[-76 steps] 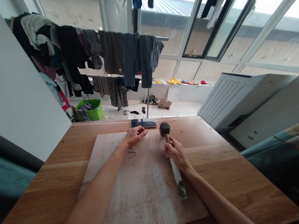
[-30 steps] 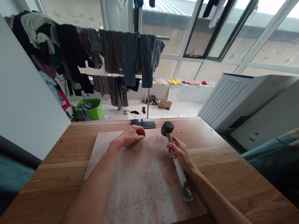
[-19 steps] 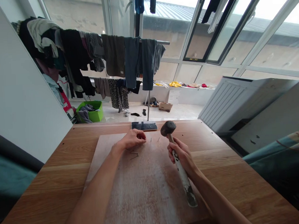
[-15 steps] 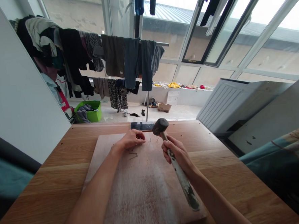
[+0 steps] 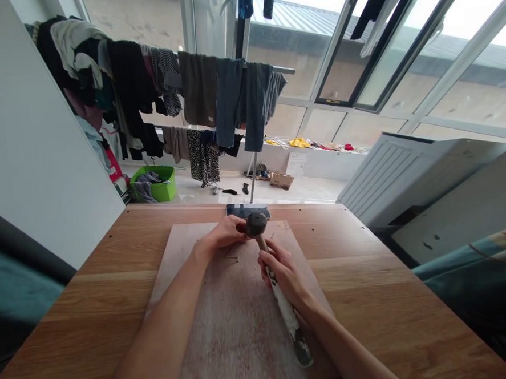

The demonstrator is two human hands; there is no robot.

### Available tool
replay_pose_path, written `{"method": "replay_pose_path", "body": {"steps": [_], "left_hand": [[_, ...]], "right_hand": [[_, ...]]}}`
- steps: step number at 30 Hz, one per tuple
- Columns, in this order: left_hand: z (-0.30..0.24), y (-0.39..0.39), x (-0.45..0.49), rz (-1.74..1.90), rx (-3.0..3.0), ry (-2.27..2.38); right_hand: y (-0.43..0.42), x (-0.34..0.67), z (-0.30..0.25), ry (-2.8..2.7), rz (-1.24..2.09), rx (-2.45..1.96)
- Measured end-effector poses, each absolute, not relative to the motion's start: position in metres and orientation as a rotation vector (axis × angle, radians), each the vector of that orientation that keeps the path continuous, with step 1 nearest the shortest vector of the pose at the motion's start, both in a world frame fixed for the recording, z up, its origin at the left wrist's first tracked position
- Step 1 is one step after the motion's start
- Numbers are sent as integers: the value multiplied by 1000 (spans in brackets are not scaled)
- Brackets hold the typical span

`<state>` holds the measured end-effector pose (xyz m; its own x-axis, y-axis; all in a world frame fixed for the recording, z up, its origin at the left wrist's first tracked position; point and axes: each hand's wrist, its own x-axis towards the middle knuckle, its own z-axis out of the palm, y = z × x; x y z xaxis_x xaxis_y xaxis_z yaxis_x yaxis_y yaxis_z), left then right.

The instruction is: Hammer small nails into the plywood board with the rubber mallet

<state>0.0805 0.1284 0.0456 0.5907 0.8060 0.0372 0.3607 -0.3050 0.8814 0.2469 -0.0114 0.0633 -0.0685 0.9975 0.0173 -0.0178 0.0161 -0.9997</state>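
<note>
My right hand [image 5: 283, 267] is wrapped around the worn, pale handle of a hammer [image 5: 281, 308] with a thick dark head. The hammer head is right beside the fingertips of my left hand [image 5: 227, 232] and partly covers them. My left fingers are pinched together low over the far part of a whitish, scuffed wooden board [image 5: 239, 322]. What they hold is too small and hidden to make out. Loose nails [image 5: 231, 257] lie on the board just below my left hand. A thin nail [image 5: 273, 235] shows to the right of the hammer head.
The board lies on a wood-grain table [image 5: 354, 297]. A dark, flat, phone-like object [image 5: 237, 209] is at the table's far edge. Beyond are a green basket [image 5: 163, 186] of clothes and a laundry rack with hanging clothes [image 5: 199, 90]. A white panel [image 5: 40, 145] stands at the left.
The hammer has moved left and its head has come down beside my left fingertips. My left hand keeps its pinch in nearly the same place on the board. The view has shifted slightly.
</note>
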Motion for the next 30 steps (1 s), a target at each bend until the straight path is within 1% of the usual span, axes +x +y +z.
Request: {"method": "replay_pose_path", "body": {"steps": [4,8,13,16,25,30], "left_hand": [[53,127,80,571,1946,974],[66,127,71,496,2027,1127],[77,119,60,267,2121,1356],[80,112,64,201,2163,1425],[91,117,69,308,2208,1343],[86,120,64,253,2189,1309]], "right_hand": [[-11,246,63,-1262,1265,-1162],[-11,247,63,-1272,1264,-1180],[-10,249,63,-1246,1239,-1159],[-10,250,63,-1249,1225,-1154],[-10,250,63,-1261,1183,-1157],[-10,250,60,-1257,1195,-1133]]}}
